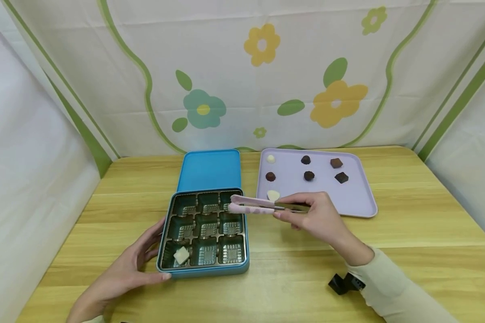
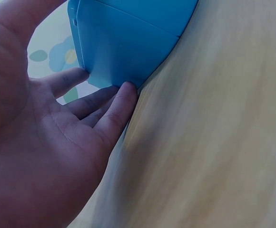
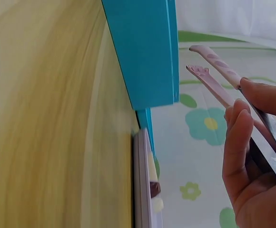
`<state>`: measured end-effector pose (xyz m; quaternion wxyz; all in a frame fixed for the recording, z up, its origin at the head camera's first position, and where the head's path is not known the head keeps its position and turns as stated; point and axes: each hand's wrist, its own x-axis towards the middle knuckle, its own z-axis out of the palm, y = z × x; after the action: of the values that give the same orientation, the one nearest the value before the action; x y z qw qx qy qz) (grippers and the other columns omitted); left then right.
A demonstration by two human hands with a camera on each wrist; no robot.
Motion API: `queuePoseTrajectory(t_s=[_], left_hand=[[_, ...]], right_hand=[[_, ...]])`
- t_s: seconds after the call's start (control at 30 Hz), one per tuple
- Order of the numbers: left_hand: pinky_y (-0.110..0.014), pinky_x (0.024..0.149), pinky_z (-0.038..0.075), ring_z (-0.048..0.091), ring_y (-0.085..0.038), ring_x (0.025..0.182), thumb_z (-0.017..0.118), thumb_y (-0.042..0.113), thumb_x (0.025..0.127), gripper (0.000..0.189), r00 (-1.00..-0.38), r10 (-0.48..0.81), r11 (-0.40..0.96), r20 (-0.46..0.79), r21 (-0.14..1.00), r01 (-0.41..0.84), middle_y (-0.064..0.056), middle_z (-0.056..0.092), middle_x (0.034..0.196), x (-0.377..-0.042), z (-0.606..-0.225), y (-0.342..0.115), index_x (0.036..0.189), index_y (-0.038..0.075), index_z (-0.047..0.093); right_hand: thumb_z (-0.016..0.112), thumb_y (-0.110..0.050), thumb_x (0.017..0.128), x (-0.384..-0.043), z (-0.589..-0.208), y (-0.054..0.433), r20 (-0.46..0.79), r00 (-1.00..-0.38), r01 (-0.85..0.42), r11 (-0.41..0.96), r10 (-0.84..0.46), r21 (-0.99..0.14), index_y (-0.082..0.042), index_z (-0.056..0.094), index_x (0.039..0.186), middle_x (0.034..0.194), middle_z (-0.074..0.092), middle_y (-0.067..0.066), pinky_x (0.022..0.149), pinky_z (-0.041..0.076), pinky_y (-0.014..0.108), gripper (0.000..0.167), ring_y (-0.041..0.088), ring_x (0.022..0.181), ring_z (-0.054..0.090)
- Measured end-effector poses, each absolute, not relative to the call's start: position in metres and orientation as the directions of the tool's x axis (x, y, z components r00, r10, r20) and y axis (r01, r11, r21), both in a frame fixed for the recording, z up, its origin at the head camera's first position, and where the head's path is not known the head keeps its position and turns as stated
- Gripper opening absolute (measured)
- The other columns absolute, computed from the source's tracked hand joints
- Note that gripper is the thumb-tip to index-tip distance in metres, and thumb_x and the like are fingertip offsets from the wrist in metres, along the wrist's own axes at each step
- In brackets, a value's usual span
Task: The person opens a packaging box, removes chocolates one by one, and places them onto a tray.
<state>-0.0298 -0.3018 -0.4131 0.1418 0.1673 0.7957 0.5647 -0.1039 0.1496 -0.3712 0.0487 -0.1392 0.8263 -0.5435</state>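
Observation:
My right hand [image 1: 319, 217] pinches metal tongs [image 1: 262, 205] with pink paw-shaped tips, thumb on one arm and fingers on the other. The tips stand apart with nothing between them, over the right side of a blue tin [image 1: 210, 271]. Inside the tin is a dark tray of square compartments [image 1: 206, 226]; a white chocolate [image 1: 181, 255] sits in the front left one. At the tin's left side, my left hand [image 1: 125, 269] touches the wall with extended fingers, its thumb at the front left corner. Fingertips [image 2: 127, 90] meet the blue wall low down.
A lilac tray [image 1: 357, 204] at the back right holds several chocolates, among them a white heart-shaped one [image 1: 273, 195] and a dark one [image 1: 309, 176]. The blue lid [image 1: 210, 170] lies behind the tin. A black device [image 1: 345, 283] hangs at the right sleeve. A flowered curtain backs the table.

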Motion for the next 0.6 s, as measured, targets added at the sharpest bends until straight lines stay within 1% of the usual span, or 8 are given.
queuePoseTrajectory(t_s=[0.13,0.3,0.37,0.5,0.57,0.6], left_hand=[[-0.009,0.112,0.041,0.042,0.014,0.144,0.085,0.001,0.088,0.112,-0.902,0.429,0.300,-0.033,0.948,0.108,-0.031,0.024,0.174,-0.030,-0.413,-0.302,0.174,0.022,0.017],[-0.009,0.112,0.041,0.042,0.014,0.143,0.086,0.002,0.088,0.112,-0.907,0.420,0.307,-0.039,0.946,0.101,-0.031,0.025,0.174,-0.030,-0.414,-0.303,0.174,0.022,0.018],[-0.008,0.112,0.041,0.042,0.015,0.143,0.087,0.004,0.087,0.112,-0.910,0.413,0.315,-0.048,0.945,0.093,-0.030,0.025,0.174,-0.030,-0.414,-0.303,0.174,0.023,0.018],[-0.008,0.112,0.041,0.042,0.015,0.143,0.088,0.006,0.087,0.112,-0.909,0.414,0.320,-0.049,0.943,0.095,-0.031,0.025,0.174,-0.030,-0.414,-0.302,0.174,0.022,0.019],[-0.008,0.112,0.041,0.042,0.015,0.143,0.088,0.005,0.087,0.112,-0.908,0.417,0.317,-0.044,0.943,0.100,-0.031,0.026,0.174,-0.030,-0.413,-0.303,0.174,0.022,0.019],[-0.008,0.112,0.041,0.042,0.015,0.143,0.087,0.005,0.088,0.112,-0.906,0.422,0.316,-0.039,0.943,0.107,-0.032,0.025,0.173,-0.030,-0.413,-0.303,0.174,0.021,0.018]], right_hand=[[0.091,-0.021,0.088,-0.101,-0.370,0.137,0.062,-0.941,-0.182,0.345,-0.332,-0.921,-0.014,0.085,0.112,0.080,0.078,0.005,0.049,0.054,0.027,0.025,0.019,0.054,0.065],[0.091,-0.020,0.088,-0.098,-0.367,0.120,0.066,-0.919,-0.200,0.316,-0.388,-0.927,-0.015,0.085,0.111,0.080,0.076,0.003,0.050,0.054,0.026,0.025,0.014,0.056,0.063],[0.091,-0.021,0.087,-0.096,-0.366,0.113,0.078,-0.911,-0.218,0.312,-0.404,-0.925,-0.016,0.086,0.111,0.081,0.075,0.001,0.052,0.055,0.026,0.024,0.012,0.060,0.064],[0.092,-0.019,0.086,-0.095,-0.364,0.099,0.139,-0.885,-0.296,0.307,-0.445,-0.904,-0.015,0.086,0.108,0.081,0.075,-0.003,0.058,0.057,0.024,0.022,0.010,0.070,0.066],[0.091,-0.018,0.087,-0.094,-0.363,0.093,0.169,-0.864,-0.338,0.299,-0.474,-0.893,-0.013,0.086,0.108,0.085,0.079,-0.003,0.063,0.058,0.024,0.022,0.009,0.075,0.067],[0.091,-0.018,0.087,-0.094,-0.363,0.090,0.175,-0.855,-0.350,0.295,-0.488,-0.889,-0.012,0.086,0.108,0.087,0.080,-0.003,0.063,0.058,0.024,0.022,0.009,0.075,0.067]])
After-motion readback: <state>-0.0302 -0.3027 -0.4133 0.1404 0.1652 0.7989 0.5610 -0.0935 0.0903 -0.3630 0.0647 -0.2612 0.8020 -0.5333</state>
